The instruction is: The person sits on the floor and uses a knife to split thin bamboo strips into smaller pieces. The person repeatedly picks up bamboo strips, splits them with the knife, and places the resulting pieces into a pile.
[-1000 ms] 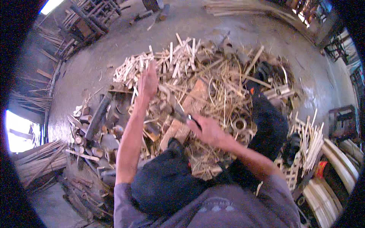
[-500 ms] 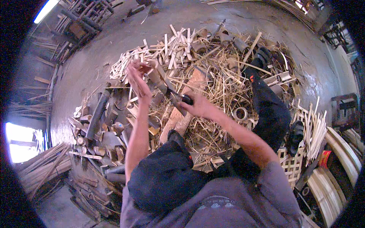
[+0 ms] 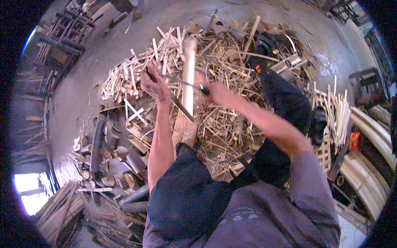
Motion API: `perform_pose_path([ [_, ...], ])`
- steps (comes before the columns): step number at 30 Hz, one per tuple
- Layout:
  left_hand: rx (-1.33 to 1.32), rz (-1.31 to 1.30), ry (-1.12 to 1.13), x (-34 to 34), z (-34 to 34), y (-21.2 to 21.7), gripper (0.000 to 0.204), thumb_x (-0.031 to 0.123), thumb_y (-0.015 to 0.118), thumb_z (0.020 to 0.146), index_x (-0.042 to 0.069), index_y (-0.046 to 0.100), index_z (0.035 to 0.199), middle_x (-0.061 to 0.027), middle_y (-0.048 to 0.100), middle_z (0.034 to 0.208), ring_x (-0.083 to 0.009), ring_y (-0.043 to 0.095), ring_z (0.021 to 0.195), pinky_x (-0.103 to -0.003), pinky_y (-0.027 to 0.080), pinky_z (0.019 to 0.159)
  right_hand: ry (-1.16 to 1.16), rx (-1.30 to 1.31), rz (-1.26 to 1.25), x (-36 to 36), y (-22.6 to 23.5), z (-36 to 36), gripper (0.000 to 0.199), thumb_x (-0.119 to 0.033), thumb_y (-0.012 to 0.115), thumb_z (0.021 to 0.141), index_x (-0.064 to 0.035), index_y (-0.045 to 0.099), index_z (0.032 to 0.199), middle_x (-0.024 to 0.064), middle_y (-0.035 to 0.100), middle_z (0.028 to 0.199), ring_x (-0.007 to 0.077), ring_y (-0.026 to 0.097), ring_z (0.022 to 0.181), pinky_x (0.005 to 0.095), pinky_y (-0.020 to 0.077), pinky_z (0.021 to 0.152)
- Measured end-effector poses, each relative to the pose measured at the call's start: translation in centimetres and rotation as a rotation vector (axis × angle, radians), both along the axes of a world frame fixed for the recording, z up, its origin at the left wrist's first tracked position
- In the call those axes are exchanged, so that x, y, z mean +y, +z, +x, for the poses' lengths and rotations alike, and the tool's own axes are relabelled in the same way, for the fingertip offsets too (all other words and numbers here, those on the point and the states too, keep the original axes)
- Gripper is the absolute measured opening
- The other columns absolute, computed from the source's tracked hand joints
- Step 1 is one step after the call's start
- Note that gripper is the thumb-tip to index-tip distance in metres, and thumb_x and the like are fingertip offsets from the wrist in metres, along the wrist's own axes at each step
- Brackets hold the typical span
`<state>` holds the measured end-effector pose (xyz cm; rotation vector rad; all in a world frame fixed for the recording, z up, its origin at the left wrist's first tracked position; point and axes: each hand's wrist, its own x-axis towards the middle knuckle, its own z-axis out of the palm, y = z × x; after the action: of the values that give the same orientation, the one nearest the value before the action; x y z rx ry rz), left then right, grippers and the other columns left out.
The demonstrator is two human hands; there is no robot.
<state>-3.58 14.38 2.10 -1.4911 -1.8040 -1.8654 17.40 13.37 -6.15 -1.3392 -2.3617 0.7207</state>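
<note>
Pale round bamboo pole (image 3: 189, 70) stands at upper centre of the frame. I see my left hand (image 3: 155, 84) clasped near it, my right hand (image 3: 218, 94) clenched on a dark-handled blade (image 3: 182, 108). Splitting seems underway; next needs a steady strike.

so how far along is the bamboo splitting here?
Done: a heap of pale split strips lies on the floor ahead. In hand: the left hand steadies a bamboo pole while the right hand holds a knife against it. Left: uncut dark bamboo pieces to the left.
</note>
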Motion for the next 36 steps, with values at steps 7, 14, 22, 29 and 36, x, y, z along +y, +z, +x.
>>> perform_pose_path([
  [7,-0.238,-0.005,-0.301,-3.0,-1.9,-0.9,0.032,0.025,0.055,0.095,-0.002,0.057,0.112,-0.0102,0.063,0.086,-0.015,0.059,0.079,-0.029,0.048,0.075,-0.235,0.094,-0.422,-13.7,-11.9,2.8,0.039,-0.036,0.068,0.072,0.0004,0.061,0.085,0.0205,0.062,0.07,0.0362,0.063,0.066,0.0451,0.0482,0.062],
  [14,-0.466,-0.7,-0.401,-9.2,-1.3,-17.5,0.028,0.023,0.054,0.095,-0.003,0.064,0.091,-0.0092,0.065,0.08,-0.0164,0.057,0.081,-0.033,0.047,0.069,-0.302,0.183,-0.553,-11.6,-3.5,3.6,0.062,-0.063,0.049,0.084,-0.0036,0.059,0.094,0.0134,0.065,0.071,0.0297,0.064,0.066,0.0437,0.0489,0.061],
  [22,-0.965,-0.767,-0.559,-10.8,-6.8,-10.2,0.022,0.022,0.052,0.095,0.006,0.054,0.11,-0.0001,0.047,0.07,-0.0101,0.043,0.06,-0.025,0.04,0.054,-0.559,0.324,-0.179,-9.5,-0.2,7.0,0.042,-0.044,0.055,0.086,-0.005,0.051,0.101,0.0093,0.061,0.065,0.0278,0.062,0.058,0.0417,0.0478,0.055],
  [29,-0.798,-0.901,-0.558,-19.5,-4.2,-5.3,0.017,0.025,0.05,0.092,0.009,0.056,0.094,-0.0007,0.051,0.076,-0.0098,0.046,0.063,-0.027,0.04,0.053,-0.376,0.231,0.151,-6.9,4.1,5.8,0.043,-0.041,0.065,0.079,-0.0075,0.059,0.105,0.0103,0.064,0.072,0.028,0.064,0.066,0.0393,0.0495,0.058],
  [36,-0.674,-1.144,-0.463,-19.3,-2.8,-5.6,0.013,0.014,0.051,0.088,0.002,0.053,0.092,0.0008,0.047,0.059,-0.0084,0.047,0.049,-0.025,0.039,0.043,-0.122,-0.031,0.052,-5.7,4.0,2.2,0.03,-0.032,0.066,0.074,-0.0114,0.062,0.096,0.0132,0.066,0.08,0.0337,0.065,0.074,0.0466,0.0503,0.064],
])
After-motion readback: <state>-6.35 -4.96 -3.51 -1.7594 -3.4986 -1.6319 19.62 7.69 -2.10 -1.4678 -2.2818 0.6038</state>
